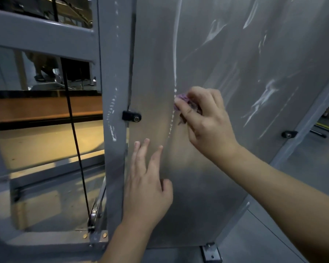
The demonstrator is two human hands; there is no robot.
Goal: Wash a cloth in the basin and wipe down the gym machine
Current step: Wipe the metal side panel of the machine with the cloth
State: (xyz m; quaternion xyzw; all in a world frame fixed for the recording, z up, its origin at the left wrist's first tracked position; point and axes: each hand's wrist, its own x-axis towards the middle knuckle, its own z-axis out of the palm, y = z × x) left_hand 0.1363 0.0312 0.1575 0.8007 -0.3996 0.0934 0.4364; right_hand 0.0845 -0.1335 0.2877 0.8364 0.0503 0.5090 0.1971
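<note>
1. The cloth (186,105), a small purple wad, is bunched in your right hand (207,122), whose grip curls round it with thumb and fingers and presses it against the gym machine's grey panel (207,44), at about 1 o'clock from your left hand (148,179).
2. Your left hand lies flat on the same panel below the cloth, fingers straight and slightly spread, holding nothing.
3. Most of the cloth is hidden under your right fingers; only its upper left edge and a scrap beneath the thumb show.
4. A thin white streak (176,54) runs down the panel to the cloth's left edge; more pale smears sit toward 2 o'clock.
5. At 9 o'clock from the cloth, a black bracket (131,116) joins the panel to the grey frame post (114,73).
6. Left of the post hangs a black cable (74,130), ending at a pulley (93,215) low down.
</note>
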